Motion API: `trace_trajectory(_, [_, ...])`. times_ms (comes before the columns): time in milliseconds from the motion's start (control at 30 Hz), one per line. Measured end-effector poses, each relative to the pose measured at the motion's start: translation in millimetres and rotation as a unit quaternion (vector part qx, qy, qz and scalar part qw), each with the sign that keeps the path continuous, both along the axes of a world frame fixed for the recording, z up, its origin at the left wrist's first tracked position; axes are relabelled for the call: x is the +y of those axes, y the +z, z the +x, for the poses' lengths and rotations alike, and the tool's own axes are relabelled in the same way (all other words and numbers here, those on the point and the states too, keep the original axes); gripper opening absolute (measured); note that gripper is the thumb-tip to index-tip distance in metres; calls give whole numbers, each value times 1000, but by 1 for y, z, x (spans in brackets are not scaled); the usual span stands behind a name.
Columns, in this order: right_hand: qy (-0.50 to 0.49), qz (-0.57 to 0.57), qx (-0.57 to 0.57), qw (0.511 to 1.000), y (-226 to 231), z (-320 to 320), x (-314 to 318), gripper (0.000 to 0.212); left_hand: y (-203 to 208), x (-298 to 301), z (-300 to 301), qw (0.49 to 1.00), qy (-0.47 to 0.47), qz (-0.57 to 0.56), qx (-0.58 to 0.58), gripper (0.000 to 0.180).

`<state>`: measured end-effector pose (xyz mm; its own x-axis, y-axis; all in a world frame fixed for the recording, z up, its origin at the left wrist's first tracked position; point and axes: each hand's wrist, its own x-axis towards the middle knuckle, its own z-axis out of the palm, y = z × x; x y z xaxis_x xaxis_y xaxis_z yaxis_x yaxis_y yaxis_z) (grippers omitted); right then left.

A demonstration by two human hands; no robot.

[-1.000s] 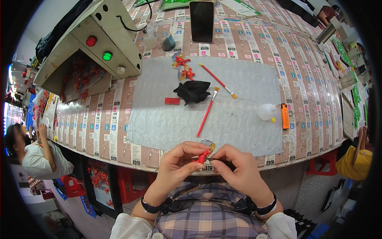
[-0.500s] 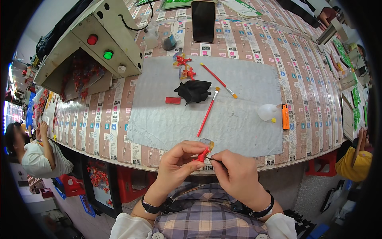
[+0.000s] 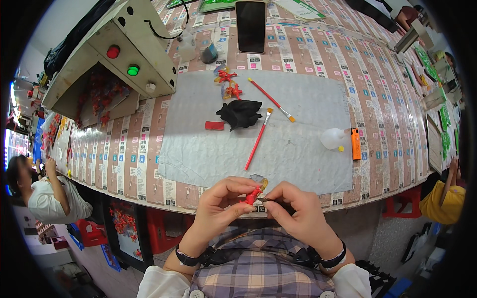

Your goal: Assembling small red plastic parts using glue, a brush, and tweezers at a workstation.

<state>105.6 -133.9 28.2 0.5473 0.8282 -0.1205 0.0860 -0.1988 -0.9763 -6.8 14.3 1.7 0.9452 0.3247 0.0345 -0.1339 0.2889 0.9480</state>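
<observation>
Between the thumb and fingers of my left hand (image 3: 224, 201) is a small red figurine (image 3: 254, 195) with a clear and yellowish translucent part at its top. My right hand (image 3: 297, 211) pinches a thin dark tool (image 3: 261, 199), its tip at the figurine's side; its kind is too small to make out. Both hands are over the table's near edge. Beyond them, on a grey cloth (image 3: 198, 154), lie two red-handled brushes (image 3: 257, 141), a crumpled black cloth (image 3: 239, 115), a small red block (image 3: 214, 125) and two more red figurines (image 3: 232, 91) with translucent parts.
At the left stands a beige metal box (image 3: 149, 59) with red and green buttons and red pieces inside. A white squeeze bottle (image 3: 334, 139) and an orange lighter (image 3: 355, 144) lie at right. A phone (image 3: 250, 27) stands at the back. Other people sit at both sides.
My right hand has turned a little, its fingers shifting slightly beside the figurine. The left hand still grips the figurine in nearly the same place. The view has shifted slightly.
</observation>
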Motion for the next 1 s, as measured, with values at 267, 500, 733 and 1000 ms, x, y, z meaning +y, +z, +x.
trace_trajectory(267, [-15, -23, -117, 993, 9, -4, 4, 7, -1, 0, -1, 1000, 9, -1, -1, 26])
trace_trajectory(500, [-33, 16, -222, 974, 2, -7, 6, 9, -1, -1, 0, 999, 26, 34, 13, 27])
trace_trajectory(733, [38, -14, -72, 997, 1, 3, 3, 10, -3, 0, -3, 999, 13, 33, 32, 26])
trace_trajectory(1000, [70, -40, 279, 957, -3, 13, 0, 13, -4, 2, -6, 999, -16, -12, 29, 25])
